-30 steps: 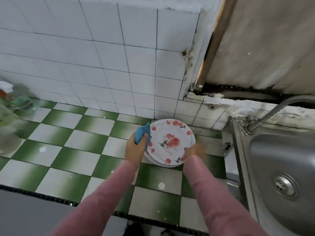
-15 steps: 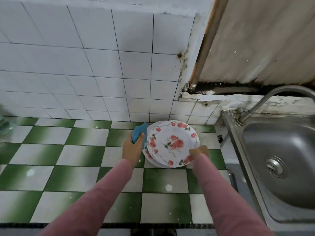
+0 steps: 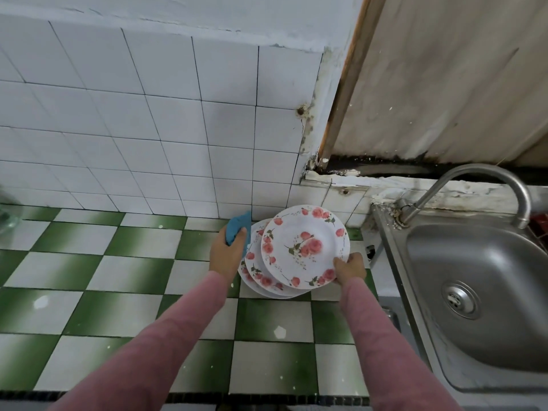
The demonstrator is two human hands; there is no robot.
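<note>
The right hand (image 3: 350,268) pinches the near rim of a rose-patterned plate (image 3: 305,246), tilted up over the stack of matching plates (image 3: 254,272) that sits between both hands on the checkered tile surface (image 3: 133,271). The left hand (image 3: 226,256) grips a blue cloth (image 3: 235,229) just beside the stack. A steel sink (image 3: 474,292) lies right of the right hand.

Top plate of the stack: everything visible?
The top plate is round, white and glossy, printed with pink roses and green leaves at centre and rim. It sits tilted, offset right over the lower plates on the checkered counter. The right hand pinches its near rim, thumb on top.
</note>
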